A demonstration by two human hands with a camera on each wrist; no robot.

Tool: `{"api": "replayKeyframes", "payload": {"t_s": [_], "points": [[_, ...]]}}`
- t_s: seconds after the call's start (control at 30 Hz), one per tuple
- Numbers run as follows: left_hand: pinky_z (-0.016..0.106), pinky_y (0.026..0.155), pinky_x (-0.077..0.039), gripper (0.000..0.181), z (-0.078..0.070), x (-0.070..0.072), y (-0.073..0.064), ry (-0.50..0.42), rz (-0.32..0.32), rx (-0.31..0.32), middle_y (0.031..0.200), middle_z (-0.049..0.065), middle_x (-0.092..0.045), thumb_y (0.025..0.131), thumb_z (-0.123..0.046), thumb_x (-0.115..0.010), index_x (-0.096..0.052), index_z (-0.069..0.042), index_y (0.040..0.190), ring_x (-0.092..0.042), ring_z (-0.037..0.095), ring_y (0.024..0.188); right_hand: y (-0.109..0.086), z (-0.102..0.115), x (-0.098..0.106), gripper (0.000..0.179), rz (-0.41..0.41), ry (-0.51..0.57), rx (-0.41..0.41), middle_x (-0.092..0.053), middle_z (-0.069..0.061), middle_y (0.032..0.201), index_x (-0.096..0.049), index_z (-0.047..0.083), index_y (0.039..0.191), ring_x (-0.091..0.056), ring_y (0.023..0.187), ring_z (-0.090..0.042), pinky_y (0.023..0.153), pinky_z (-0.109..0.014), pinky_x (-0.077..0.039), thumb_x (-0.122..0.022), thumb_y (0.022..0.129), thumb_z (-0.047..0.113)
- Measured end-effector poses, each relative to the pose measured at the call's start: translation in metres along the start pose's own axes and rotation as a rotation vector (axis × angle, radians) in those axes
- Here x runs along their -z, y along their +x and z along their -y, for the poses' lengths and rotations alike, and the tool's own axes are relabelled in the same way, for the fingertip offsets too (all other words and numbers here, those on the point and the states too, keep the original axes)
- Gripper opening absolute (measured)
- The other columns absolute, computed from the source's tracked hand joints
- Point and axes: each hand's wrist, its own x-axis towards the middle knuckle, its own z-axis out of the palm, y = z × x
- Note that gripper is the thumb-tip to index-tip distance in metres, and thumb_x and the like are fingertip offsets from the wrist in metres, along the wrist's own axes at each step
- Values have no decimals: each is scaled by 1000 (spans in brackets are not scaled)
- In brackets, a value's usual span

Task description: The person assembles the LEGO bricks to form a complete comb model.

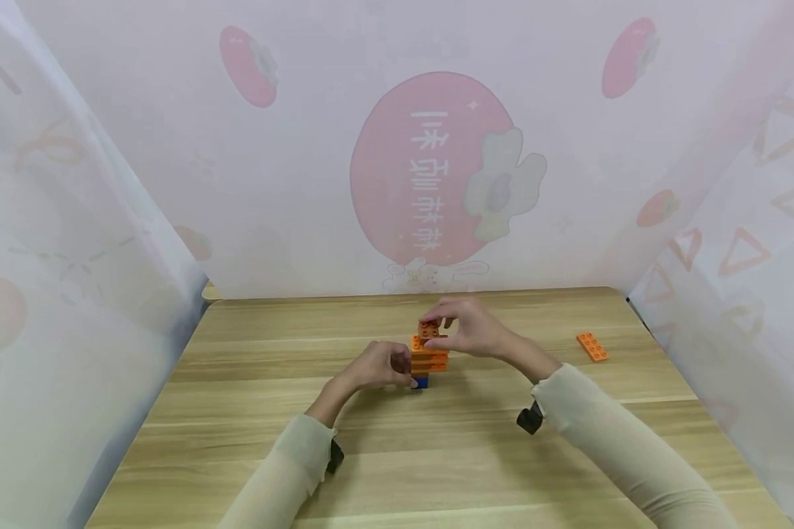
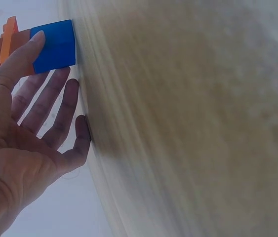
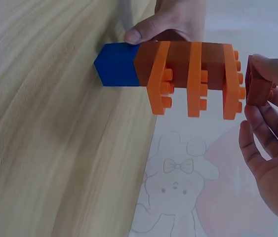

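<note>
A tower of toy building blocks stands upright on the table, with a blue block [image 3: 116, 64] at its base. Above the blue, brown blocks [image 3: 178, 59] alternate with thin orange plates [image 3: 194, 84] that jut out to one side, studs up. My left hand [image 1: 380, 364] steadies the tower low down, thumb on the blue block and fingers at its other side. Between the thumb and fingers of my right hand [image 1: 473, 328] is a small brown block [image 3: 258, 84], held just over the top orange plate. Only a narrow gap shows there.
A loose orange plate [image 1: 592, 347] with studs lies on the wooden table [image 1: 397, 470] at the right. Behind the table hangs a pale printed curtain [image 1: 304, 184], and similar cloth closes off both sides.
</note>
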Motion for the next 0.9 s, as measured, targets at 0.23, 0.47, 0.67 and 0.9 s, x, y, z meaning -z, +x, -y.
{"api": "replayKeyframes", "payload": {"t_s": [0.23, 0.47, 0.67, 0.9], "points": [[28, 80, -59, 25, 0, -1, -1, -10, 3, 10, 90, -5, -78, 84, -18, -92, -73, -13, 99, -72, 8, 84, 0, -1, -10, 34, 3, 48, -27, -76, -2, 106, -79, 5, 118, -69, 89, -12, 75, -46, -62, -90, 87, 15], [28, 79, -59, 23, 2, -5, -1, -26, 18, 11, 90, -6, -77, 85, -19, -92, -73, -13, 98, -71, 6, 83, -3, 0, -16, 37, 7, 30, -44, -76, -3, 106, -78, 6, 120, -68, 88, -11, 77, -42, -62, -90, 87, 17], [29, 78, -58, 23, 2, -3, -1, -17, 6, 2, 88, -7, -77, 84, -19, -92, -73, -14, 97, -71, 6, 81, -1, 0, -16, 38, 17, 9, -40, -76, -4, 109, -78, 6, 121, -70, 89, -11, 77, -36, -61, -89, 88, 20], [27, 77, -58, 23, 0, 1, 0, -1, 2, -14, 88, -6, -77, 84, -18, -92, -74, -13, 97, -70, 6, 81, 3, 2, -14, 36, 24, 9, -36, -76, -5, 109, -78, 5, 120, -70, 89, -12, 77, -30, -61, -89, 89, 18]]}}
